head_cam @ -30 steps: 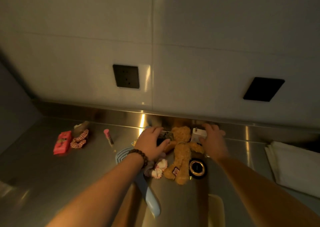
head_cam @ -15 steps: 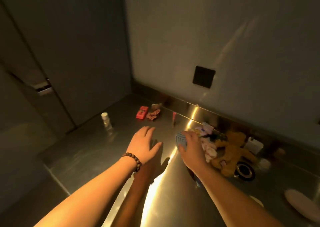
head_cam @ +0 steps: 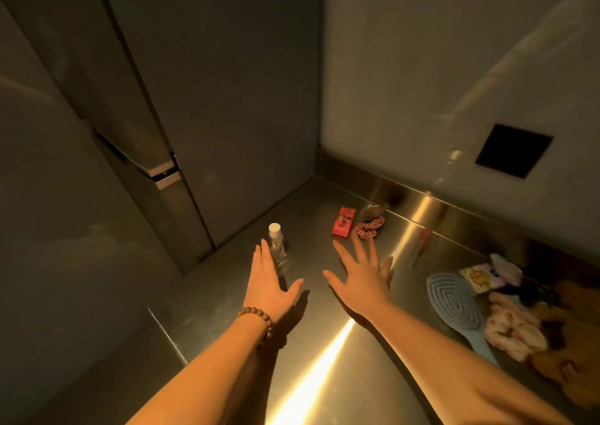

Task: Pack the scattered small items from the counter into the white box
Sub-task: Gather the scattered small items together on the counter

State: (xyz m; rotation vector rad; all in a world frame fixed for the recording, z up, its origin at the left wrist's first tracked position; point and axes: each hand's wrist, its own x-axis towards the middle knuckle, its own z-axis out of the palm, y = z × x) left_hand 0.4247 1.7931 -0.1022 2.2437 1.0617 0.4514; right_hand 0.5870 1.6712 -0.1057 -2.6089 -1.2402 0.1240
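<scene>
Half the plush toy [head_cam: 566, 372] cut off at rt edge.

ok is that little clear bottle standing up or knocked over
Standing up. The bottle sits upright on the counter, white cap on top, just beyond the fingertips of the left hand, which is not holding it.

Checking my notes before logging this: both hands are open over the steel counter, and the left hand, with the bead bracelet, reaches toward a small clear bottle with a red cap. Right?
Nearly. The head view shows the bottle has a white cap, not red. The rest holds: both hands open over the counter, left hand with the bracelet by the bottle, right hand alongside.
</scene>
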